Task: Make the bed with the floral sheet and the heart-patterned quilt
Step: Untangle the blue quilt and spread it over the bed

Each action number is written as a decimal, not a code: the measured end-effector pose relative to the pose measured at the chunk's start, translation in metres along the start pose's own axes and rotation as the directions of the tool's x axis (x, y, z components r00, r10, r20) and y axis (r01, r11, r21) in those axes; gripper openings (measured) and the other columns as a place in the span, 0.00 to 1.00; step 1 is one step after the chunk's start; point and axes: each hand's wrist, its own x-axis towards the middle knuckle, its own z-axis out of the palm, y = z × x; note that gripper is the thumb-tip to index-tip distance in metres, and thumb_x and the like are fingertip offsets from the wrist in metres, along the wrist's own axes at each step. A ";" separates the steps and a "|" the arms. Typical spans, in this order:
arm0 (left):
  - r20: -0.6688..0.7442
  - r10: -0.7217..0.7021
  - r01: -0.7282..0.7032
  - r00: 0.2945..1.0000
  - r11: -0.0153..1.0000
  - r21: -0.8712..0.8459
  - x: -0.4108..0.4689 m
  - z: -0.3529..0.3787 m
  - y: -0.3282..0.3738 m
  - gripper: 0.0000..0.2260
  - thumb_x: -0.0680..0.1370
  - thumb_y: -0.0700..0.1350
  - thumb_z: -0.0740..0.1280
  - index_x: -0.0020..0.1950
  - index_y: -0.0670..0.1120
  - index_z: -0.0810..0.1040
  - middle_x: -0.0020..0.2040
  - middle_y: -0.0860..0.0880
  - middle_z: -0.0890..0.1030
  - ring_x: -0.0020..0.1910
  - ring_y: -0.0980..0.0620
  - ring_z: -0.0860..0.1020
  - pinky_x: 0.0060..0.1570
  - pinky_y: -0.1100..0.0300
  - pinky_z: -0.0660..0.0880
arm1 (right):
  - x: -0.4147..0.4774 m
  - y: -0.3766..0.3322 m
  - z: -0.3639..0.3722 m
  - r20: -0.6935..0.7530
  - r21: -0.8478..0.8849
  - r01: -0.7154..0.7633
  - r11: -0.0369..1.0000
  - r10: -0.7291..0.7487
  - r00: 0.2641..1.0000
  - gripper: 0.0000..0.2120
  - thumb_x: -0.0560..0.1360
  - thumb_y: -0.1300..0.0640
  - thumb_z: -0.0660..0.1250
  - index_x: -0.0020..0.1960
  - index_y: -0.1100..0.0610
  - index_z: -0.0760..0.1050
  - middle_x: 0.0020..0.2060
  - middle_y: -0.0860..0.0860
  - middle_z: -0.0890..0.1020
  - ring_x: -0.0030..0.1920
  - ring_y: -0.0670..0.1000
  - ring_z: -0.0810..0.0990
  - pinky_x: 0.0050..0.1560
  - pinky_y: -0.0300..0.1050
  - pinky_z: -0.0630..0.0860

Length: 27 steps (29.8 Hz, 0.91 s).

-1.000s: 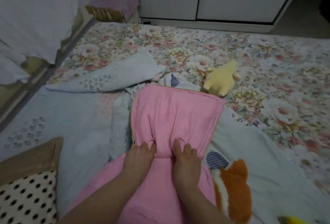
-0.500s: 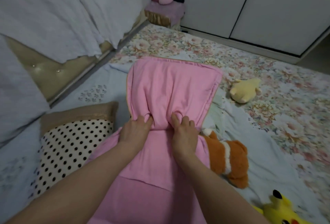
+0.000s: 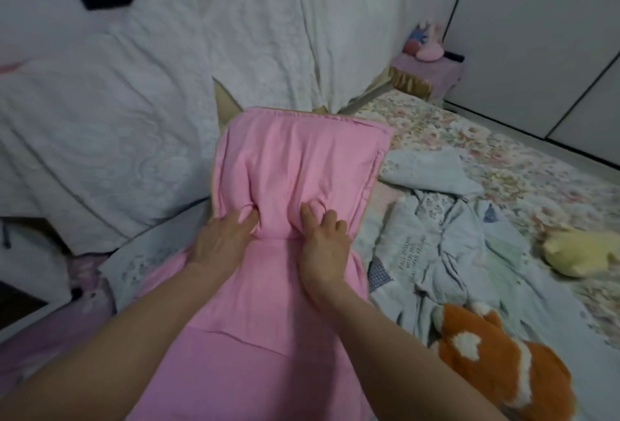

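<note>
Forearms of yours run up from the bottom edge, and your elbows are cut off there. Your left hand [image 3: 224, 238] and right hand [image 3: 322, 246] are both clenched into the pink pillow [image 3: 295, 165], thumbs dug into the cloth and fingers curled over a bunched fold, so the upper half stands up between you and the headboard. Its lower half drapes toward you and hides whatever lies beneath.

Just right of your right forearm sits an orange and white plush toy [image 3: 496, 360], its lower part cut off by the frame. Beyond it lies a crumpled pale blue quilt [image 3: 446, 252] with small printed patches and a line of lettering too small to read; you cannot make out a heart pattern from here. At the right edge a yellow plush toy [image 3: 580, 252] rests half on that quilt.

Under all of this the floral sheet [image 3: 496, 165] covers the mattress, bare toward the far right. To your left, a pink blurred cloth [image 3: 50, 336] sits low in the corner, hard to identify.

Behind the pillow, white textured covers [image 3: 141, 111] hang over the headboard, with a tan padded strip [image 3: 228, 105] showing between them. Farther back stands a small bedside stand [image 3: 426, 74] with pink soft toys [image 3: 426, 48] on top, beside white wardrobe doors [image 3: 543, 51].
</note>
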 end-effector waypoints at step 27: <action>0.518 0.487 -0.550 0.704 0.834 -0.037 0.067 0.078 0.339 0.39 0.76 0.70 0.57 0.79 0.61 0.38 0.81 0.45 0.41 0.78 0.37 0.37 0.67 0.26 0.38 | -0.109 0.316 0.010 0.386 -0.189 -0.579 0.793 0.603 0.698 0.34 0.82 0.55 0.56 0.79 0.40 0.41 0.79 0.55 0.46 0.78 0.62 0.46 0.70 0.64 0.60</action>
